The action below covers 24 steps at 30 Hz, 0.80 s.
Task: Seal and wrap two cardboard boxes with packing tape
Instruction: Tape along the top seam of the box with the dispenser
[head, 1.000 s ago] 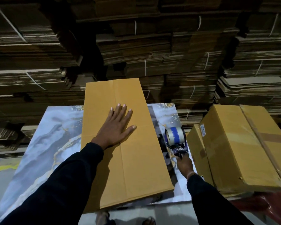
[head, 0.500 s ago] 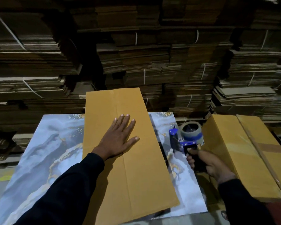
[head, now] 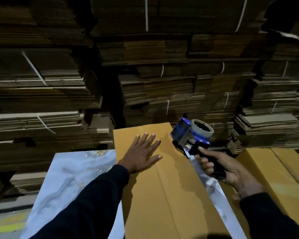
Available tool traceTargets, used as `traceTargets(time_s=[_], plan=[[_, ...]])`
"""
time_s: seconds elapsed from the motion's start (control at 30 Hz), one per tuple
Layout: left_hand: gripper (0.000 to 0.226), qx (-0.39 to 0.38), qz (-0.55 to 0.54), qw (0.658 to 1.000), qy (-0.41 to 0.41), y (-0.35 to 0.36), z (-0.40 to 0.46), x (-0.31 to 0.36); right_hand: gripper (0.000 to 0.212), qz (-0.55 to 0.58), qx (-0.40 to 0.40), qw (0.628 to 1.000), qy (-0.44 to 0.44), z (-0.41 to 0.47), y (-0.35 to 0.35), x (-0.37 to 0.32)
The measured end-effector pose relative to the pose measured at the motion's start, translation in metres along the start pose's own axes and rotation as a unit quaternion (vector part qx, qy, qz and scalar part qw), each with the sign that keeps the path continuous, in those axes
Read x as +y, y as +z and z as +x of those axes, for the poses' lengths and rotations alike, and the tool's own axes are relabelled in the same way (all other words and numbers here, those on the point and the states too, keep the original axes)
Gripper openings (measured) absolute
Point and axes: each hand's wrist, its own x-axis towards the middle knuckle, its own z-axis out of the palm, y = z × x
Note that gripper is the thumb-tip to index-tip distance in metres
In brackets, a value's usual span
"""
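On the bench | left hand spread flat on box | right hand grips tape dispenser | risk: tape lands off the seam, box slides.

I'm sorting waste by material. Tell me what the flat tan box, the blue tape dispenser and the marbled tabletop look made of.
Flat tan box: cardboard, matt, with creased fold lines.
Blue tape dispenser: apparently blue plastic with a shiny metal plate and a black handle gripped by the right hand.
Marbled tabletop: glossy, veined like marble; real stone or printed laminate, I cannot tell.
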Motion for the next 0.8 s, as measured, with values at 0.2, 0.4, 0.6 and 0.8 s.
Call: traceTargets(time_s=[0.2,0.4,0.6,0.8], plan=[[0.081,0.011,0.006,0.996,-0.091,-0.011,0.030,-0.065,0.022,-0.077,0.061,0.995,-0.010,0.044,0.066,-0.009],[0.080,0.032,0.003,0.984,-0.173,-0.018,0.031,-0.091,0.022,-0.172,0.105,0.980,-0.006,0.072,0.114,-0.026],[0.069,0.077,-0.018,0.970,-0.228,-0.008,-0.005,-0.057,0.017,-0.292,0.153,0.944,0.016,0.086,0.139,-0.040],[0.053,0.191,-0.284,0.914,-0.219,-0.019,-0.001,-0.054,0.020,-0.329,0.183,0.926,0.029,0.092,0.152,-0.039]])
